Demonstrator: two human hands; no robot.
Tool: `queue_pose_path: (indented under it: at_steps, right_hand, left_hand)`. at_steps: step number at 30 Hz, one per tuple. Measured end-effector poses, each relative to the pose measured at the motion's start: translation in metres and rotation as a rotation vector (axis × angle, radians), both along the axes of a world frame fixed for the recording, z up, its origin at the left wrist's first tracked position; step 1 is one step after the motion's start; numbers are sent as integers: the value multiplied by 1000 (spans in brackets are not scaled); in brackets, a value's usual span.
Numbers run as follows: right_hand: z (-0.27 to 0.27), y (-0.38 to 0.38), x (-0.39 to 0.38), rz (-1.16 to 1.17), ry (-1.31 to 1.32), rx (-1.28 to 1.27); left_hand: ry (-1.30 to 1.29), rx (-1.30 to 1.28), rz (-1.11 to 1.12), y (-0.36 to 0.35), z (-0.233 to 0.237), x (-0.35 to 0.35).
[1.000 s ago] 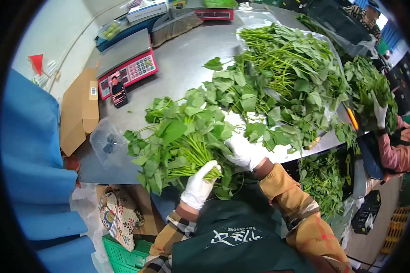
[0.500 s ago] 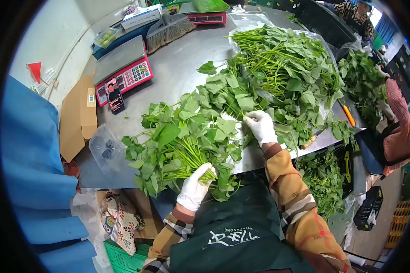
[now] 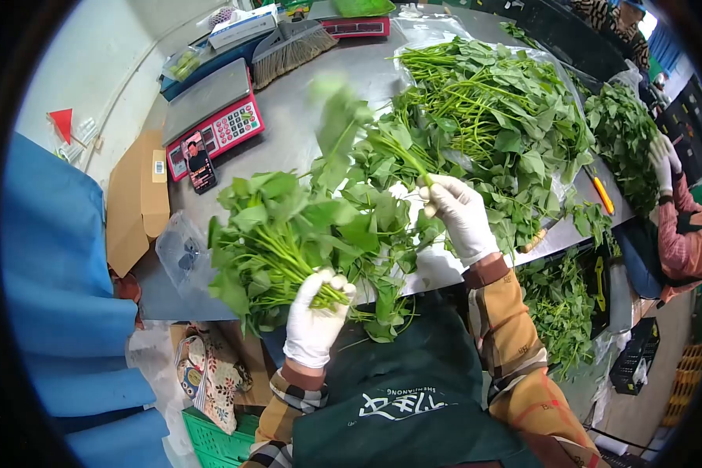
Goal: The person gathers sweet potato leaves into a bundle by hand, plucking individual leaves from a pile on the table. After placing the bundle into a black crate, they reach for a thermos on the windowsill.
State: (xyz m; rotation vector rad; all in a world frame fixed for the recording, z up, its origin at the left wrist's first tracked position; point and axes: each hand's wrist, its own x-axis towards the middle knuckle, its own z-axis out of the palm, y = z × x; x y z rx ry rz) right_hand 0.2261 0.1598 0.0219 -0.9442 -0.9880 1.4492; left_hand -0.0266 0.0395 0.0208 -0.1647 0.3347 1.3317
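My left hand (image 3: 317, 318), in a white glove, is closed around the stems of a bunch of leafy greens (image 3: 281, 226) at the table's front edge. The leaves fan out up and to the left. My right hand (image 3: 458, 216), gloved too, pinches the stem end of a leafy sprig (image 3: 398, 150); its leaves are smeared by motion. Behind the right hand lies a large heap of leafy greens (image 3: 491, 101) on a plastic sheet. Loose leaves and stems spread across the table between my hands.
A red scale (image 3: 225, 129) with a phone (image 3: 198, 162) leaning on it stands at left, near a broom head (image 3: 292, 51) and a cardboard box (image 3: 138, 207). An orange-handled tool (image 3: 603, 195) lies at right. Beyond it, a co-worker's gloved hands (image 3: 663, 160) touch more greens (image 3: 620, 129).
My left hand has lifted its bunch slightly and moved left. My right hand has risen off the pile a little to the right, with a sprig in its fingers.
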Motion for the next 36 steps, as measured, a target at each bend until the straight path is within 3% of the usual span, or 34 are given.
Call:
queue_pose_path:
  at_steps: [2, 6, 14, 18, 24, 25, 28, 29, 30, 33, 34, 36]
  right_hand:
    - [-15, 0, -2, 0, -190, -5]
    - [-3, -21, -25, -34, 3, 25]
    - [9, -66, -71, 125, -61, -4]
    - [25, -79, -82, 323, -647, 341]
    - [16, -84, -93, 128, -700, 614]
    - [15, -87, -95, 74, -709, 630]
    - [13, -91, -93, 7, -619, 620]
    - [10, -93, -88, -41, -626, 613]
    - [1, -94, -79, -37, -698, 526]
    - [-12, -75, -35, 296, -1154, 305]
    - [-10, -69, -25, 292, -1284, 318]
    - [-6, -56, -19, 84, -1049, 365]
  left_hand:
    - [3, 71, 28, 2, 12, -2]
    - [37, 61, 82, 2, 22, -6]
    - [141, -102, 57, 2, 24, 1]
    - [388, -115, 5, 4, 13, 8]
    - [378, -170, 94, 4, -4, 1]
    - [284, -160, 114, 6, 0, 1]
    - [318, -213, 156, 15, 8, -13]
    - [261, -125, 178, 18, 9, -23]
    - [206, 18, 245, 27, -5, -39]
    - [238, 5, 385, 33, 10, -69]
    - [238, 17, 405, 33, 15, -70]
    - [226, 34, 354, 28, 22, -65]
